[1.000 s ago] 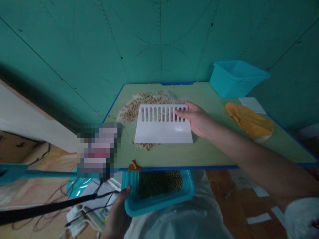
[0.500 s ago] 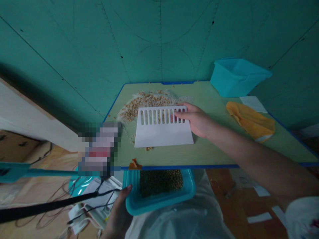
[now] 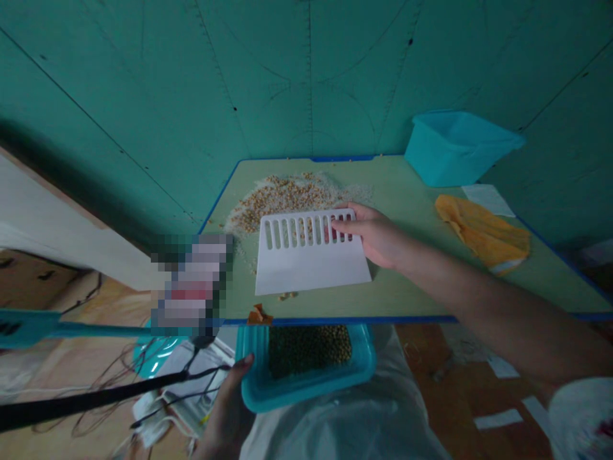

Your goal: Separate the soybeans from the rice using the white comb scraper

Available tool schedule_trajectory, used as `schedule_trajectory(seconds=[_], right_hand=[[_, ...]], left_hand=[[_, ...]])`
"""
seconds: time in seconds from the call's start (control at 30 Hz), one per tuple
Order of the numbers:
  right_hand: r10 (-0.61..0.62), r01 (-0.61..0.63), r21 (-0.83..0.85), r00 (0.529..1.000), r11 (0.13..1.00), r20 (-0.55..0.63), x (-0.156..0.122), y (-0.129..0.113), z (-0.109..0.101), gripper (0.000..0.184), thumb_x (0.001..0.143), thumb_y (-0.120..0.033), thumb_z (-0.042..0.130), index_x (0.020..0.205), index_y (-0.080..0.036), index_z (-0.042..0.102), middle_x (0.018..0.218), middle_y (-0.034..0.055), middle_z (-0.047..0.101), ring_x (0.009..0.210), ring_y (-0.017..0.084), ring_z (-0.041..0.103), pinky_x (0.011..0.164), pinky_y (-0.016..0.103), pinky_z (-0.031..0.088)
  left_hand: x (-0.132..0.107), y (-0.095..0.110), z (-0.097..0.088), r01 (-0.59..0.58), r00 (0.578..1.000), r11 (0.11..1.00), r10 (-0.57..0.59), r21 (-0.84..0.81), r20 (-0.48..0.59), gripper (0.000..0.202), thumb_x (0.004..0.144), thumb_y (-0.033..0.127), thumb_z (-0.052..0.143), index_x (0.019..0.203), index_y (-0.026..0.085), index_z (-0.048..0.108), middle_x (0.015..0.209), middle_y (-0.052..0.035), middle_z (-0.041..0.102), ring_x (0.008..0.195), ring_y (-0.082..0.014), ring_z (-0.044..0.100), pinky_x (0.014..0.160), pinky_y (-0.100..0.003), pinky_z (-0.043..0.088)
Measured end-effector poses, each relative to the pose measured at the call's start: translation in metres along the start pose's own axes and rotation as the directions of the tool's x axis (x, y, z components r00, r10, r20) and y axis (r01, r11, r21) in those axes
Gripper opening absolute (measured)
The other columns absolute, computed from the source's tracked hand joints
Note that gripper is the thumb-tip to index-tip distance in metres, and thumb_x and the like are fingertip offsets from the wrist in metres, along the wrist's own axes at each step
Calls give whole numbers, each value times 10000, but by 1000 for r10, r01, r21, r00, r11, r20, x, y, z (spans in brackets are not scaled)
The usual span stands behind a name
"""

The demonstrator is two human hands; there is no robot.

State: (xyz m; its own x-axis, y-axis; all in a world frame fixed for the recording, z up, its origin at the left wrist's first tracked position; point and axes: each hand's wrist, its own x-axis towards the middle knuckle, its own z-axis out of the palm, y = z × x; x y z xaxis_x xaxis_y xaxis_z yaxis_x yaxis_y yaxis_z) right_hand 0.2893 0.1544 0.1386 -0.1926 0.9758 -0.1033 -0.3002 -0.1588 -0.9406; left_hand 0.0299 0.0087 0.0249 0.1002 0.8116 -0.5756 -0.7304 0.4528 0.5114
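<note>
My right hand (image 3: pixel 376 233) grips the right end of a white slotted plastic scraper (image 3: pixel 311 271), its thumb over the slots. The scraper's lower edge is at the tabletop, behind a few pale beans (image 3: pixel 287 296) near the front edge. Beyond it spreads a pile of orange-tan beans (image 3: pixel 287 195) mixed with fine white grains. Under the table edge, my left hand (image 3: pixel 232 399) holds the left side of a turquoise plastic bin (image 3: pixel 306 396), thumb on the rim. Inside lie green and tan beans (image 3: pixel 309 350).
A second turquoise bin (image 3: pixel 445 156) stands at the back right. An orange cloth (image 3: pixel 483 233) and a white sheet (image 3: pixel 488 199) lie on the table's right. A brown scrap (image 3: pixel 259 315) sits at the front edge. A pixelated device on a turquoise arm (image 3: pixel 119 331) is at left.
My right hand has drawn the scraper slightly nearer and to the left, toward the front edge, tilting it a little. My left hand and the bin stay where they were.
</note>
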Motion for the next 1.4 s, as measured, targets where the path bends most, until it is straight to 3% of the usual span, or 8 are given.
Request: schedule_trajectory(seconds=[0.13, 0.3, 0.43, 0.73, 0.93, 1.1, 1.23, 1.4], right_hand=[[11, -11, 14, 1000, 1000, 26, -2, 2, 1, 183, 674, -115, 627, 826, -189, 558, 660, -29, 636, 604, 125, 596, 648, 283, 468], [97, -97, 18, 995, 995, 6, -4, 1, 4, 178, 667, -91, 598, 795, -193, 528, 616, -28, 642, 574, 126, 613, 602, 261, 479], [156, -155, -53, 988, 987, 22, -4, -2, 4, 190, 642, -85, 573, 777, -201, 507, 597, -23, 646, 542, 134, 611, 523, 235, 463], [180, -167, -194, 983, 967, 48, -4, -9, -8, 187, 597, -99, 546, 737, -214, 500, 555, -40, 620, 467, 125, 555, 440, 214, 401], [261, -219, -258, 955, 941, 141, -9, -10, -5, 195, 576, -111, 539, 738, -214, 505, 544, -43, 624, 451, 122, 547, 431, 212, 389], [137, -129, -161, 990, 978, 38, -5, -14, -7, 208, 578, -92, 558, 745, -208, 512, 571, -43, 628, 485, 126, 570, 474, 231, 412], [-41, 32, -87, 993, 996, -109, 5, -17, -16, 203, 607, -64, 537, 759, -198, 514, 622, -32, 631, 557, 135, 598, 577, 274, 448], [-74, 62, -87, 987, 994, -143, 8, -15, -19, 200, 627, -68, 549, 780, -193, 522, 649, -23, 631, 566, 137, 597, 602, 290, 445]], left_hand=[[6, 0, -2, 6, 1000, 1000, -6, 22, -16, 470, 628, 211, 731, 1081, 329, 689, 990, 5, 770, 902, -295, 699, 814, -366, 552], [8, 0, 0, 5, 1000, 1000, -4, 30, -12, 462, 632, 203, 729, 1075, 328, 692, 1008, 18, 763, 880, -273, 707, 810, -333, 552], [5, 0, -2, 19, 1000, 999, -19, 27, -2, 368, 588, 213, 765, 945, 302, 752, 915, 15, 786, 844, -282, 715, 878, -356, 517], [5, 1, -2, 66, 986, 997, -73, 50, 150, 246, 683, 241, 684, 912, 279, 766, 907, -26, 790, 1025, -343, 640, 944, -450, 463], [4, -1, -3, 92, 992, 993, -98, 79, 81, 270, 636, 284, 722, 897, 235, 774, 876, -67, 792, 950, -365, 671, 926, -473, 472], [6, -1, 0, 87, 996, 996, -87, -12, -10, 371, 608, 210, 746, 967, 304, 746, 874, -9, 794, 826, -302, 716, 931, -425, 473], [7, 0, 0, 67, 998, 996, -67, -63, 9, 413, 643, 160, 711, 1018, 333, 720, 943, 22, 778, 795, -261, 725, 903, -371, 496], [6, -1, 0, 79, 996, 995, -76, -65, 51, 399, 683, 153, 675, 1022, 359, 713, 945, 50, 776, 816, -239, 723, 848, -309, 525]])
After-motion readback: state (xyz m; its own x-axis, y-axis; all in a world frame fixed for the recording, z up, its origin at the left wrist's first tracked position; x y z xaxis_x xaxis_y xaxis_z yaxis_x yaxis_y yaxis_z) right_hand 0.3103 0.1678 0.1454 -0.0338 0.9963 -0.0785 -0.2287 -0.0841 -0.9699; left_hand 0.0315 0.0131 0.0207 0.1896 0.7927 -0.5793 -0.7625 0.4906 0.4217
